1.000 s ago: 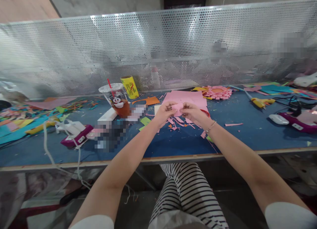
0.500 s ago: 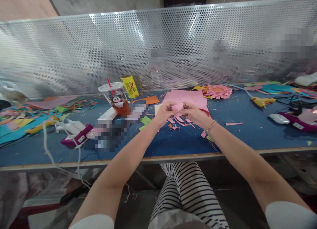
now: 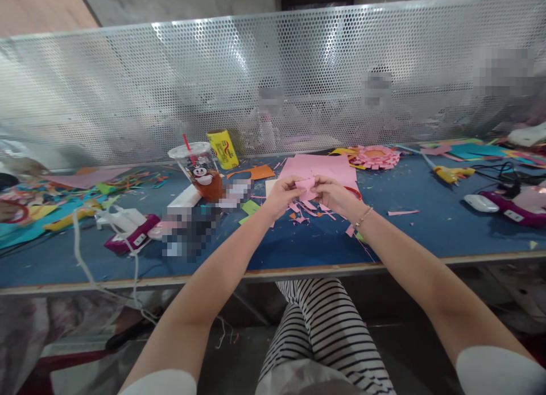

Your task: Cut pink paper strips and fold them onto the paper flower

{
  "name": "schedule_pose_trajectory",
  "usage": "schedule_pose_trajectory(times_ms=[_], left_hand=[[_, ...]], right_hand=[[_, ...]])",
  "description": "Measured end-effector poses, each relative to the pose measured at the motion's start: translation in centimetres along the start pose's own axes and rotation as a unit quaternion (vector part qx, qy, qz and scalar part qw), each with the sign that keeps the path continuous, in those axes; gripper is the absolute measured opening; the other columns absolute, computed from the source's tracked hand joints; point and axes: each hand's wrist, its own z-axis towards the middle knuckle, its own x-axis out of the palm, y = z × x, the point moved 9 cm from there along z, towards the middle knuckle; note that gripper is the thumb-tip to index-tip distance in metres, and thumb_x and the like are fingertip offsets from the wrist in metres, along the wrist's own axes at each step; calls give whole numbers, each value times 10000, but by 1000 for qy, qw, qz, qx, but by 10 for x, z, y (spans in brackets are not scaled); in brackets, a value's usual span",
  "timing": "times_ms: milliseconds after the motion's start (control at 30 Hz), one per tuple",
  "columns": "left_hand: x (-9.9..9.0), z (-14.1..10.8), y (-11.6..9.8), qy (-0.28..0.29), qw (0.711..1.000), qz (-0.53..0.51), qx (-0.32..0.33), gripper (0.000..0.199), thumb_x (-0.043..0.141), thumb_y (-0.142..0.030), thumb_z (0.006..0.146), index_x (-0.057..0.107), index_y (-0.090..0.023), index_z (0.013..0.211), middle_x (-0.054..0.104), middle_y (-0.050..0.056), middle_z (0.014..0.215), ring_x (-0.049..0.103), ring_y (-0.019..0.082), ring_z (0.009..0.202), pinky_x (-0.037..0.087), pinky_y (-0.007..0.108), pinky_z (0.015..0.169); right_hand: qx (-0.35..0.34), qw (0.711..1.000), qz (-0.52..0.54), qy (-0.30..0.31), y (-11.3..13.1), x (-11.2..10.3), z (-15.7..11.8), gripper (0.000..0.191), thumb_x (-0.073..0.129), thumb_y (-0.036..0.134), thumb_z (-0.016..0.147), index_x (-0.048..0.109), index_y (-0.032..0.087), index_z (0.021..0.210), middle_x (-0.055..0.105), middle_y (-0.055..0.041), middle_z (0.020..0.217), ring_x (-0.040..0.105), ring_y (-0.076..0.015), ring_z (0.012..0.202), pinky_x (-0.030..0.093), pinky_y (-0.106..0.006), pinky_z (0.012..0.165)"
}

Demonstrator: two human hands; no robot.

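Note:
Between my two hands is a small piece of pink paper [image 3: 305, 184], held above the blue table. My left hand [image 3: 281, 197] pinches its left side with thumb and fingers. Its right side is pinched by my right hand [image 3: 335, 197], which wears a bracelet at the wrist. Behind them lies a larger sheet of pink paper [image 3: 318, 164]. Pink and orange paper scraps [image 3: 301, 215] are scattered under the hands. Red handles [image 3: 353, 192], perhaps of scissors, show partly behind my right hand.
A pink paper rosette [image 3: 375, 157] lies at the back. A drink cup [image 3: 200, 173] with a straw and a yellow box [image 3: 223, 148] stand left. A yellow glue gun [image 3: 452, 174] and purple power strips [image 3: 132, 234] with cables lie aside. A perforated metal screen [image 3: 298, 82] borders the back.
My hands stay almost in place, and the pink paper piece tilts slightly between my fingers. At the far left edge, another person's hand with a red ring-shaped handle has come into view.

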Motion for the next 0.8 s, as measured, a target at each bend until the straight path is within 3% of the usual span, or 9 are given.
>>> schedule_pose_trajectory(times_ms=[367, 567, 800], left_hand=[[2, -1, 0, 3, 999, -31, -9, 283, 751, -200, 524, 607, -140, 760, 589, -21, 684, 544, 76, 606, 433, 226, 597], [-1, 0, 3, -4, 999, -44, -15, 254, 747, -194, 529, 620, -148, 744, 555, -39, 579, 478, 46, 492, 362, 192, 493], [-1, 3, 2, 7, 999, -32, -17, 253, 741, -203, 540, 631, -136, 757, 580, -17, 604, 498, 61, 502, 373, 207, 489]], right_hand=[[16, 999, -14, 36, -4, 6, -1, 163, 698, 133, 596, 591, 166, 714, 544, 43, 657, 481, -47, 580, 402, -197, 563], [39, 997, -14, 70, -10, 10, -2, 203, 701, 145, 611, 613, 161, 793, 586, 21, 705, 505, -60, 589, 415, -212, 553], [6, 998, -12, 62, -4, 10, -2, 204, 712, 148, 608, 592, 190, 768, 542, 51, 663, 489, -52, 579, 406, -195, 536]])
